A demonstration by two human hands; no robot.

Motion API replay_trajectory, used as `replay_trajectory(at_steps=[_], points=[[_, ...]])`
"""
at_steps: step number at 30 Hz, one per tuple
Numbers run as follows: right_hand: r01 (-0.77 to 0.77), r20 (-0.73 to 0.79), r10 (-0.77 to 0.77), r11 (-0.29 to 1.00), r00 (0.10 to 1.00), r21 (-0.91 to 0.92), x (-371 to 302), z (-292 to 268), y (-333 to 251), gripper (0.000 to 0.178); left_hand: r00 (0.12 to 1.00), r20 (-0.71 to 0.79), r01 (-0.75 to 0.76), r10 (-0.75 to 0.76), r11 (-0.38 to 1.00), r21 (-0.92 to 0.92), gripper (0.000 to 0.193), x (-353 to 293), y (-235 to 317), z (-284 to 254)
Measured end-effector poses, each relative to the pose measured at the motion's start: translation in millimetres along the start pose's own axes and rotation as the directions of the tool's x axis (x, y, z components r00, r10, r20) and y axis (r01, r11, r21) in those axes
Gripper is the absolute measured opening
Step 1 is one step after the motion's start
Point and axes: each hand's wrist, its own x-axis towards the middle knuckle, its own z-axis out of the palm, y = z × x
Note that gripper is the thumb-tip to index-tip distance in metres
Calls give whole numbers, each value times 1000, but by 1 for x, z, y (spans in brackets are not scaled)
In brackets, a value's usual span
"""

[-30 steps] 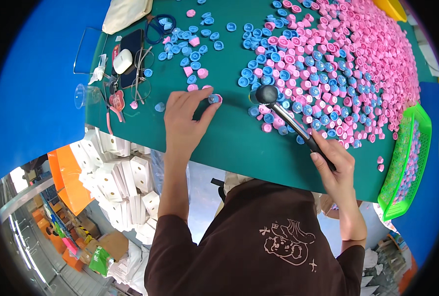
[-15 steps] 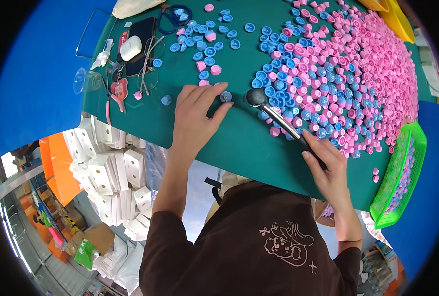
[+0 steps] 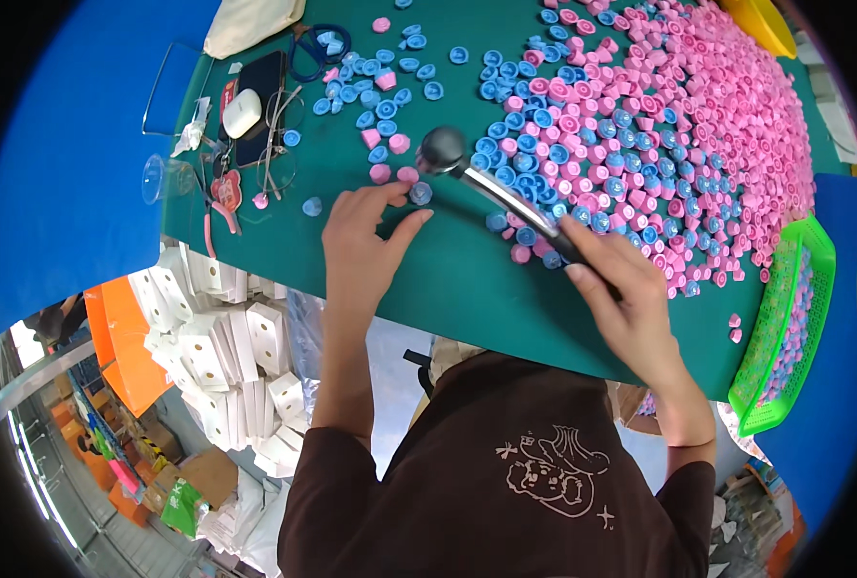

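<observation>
My left hand [image 3: 363, 236] has finger and thumb apart around a blue piece [image 3: 420, 195] on the table [image 3: 486, 299]. My right hand [image 3: 631, 294] is wrapped tight on a hammer [image 3: 503, 195]. I think some blue-and-pink pairs [image 3: 632, 163] are done; many pink cups [image 3: 746, 125] seem left.

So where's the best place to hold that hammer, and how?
Probably by its black handle, from the near right, where the right hand holds it: the shiny shaft slants that way, away from the round black head.

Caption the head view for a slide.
The right hand holds a hammer above a green table, near a small blue piece by the left hand.
</observation>
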Motion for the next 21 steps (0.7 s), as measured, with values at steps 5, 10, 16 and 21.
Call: replay_trajectory(at_steps=[5, 10, 16, 21], points=[[-53, -225, 47, 998, 973, -17, -20, -30, 13, 42, 984, 155, -69, 84, 993, -100, 31, 5, 22, 27], [-216, -343, 212, 976, 915, 26, -64, -61, 36, 42, 968, 249, 22, 24, 983, -183, 23, 54, 39, 21], [-304, -447, 314, 948, 837, 96, -95, -72, 52, 43, 929, 96, -368, 356, 916, 158, 18, 117, 16, 62], [-341, -430, 327, 939, 842, 46, -124, -84, 60, 40, 828, 198, -557, 524, 807, 198, 20, 105, 22, 51]])
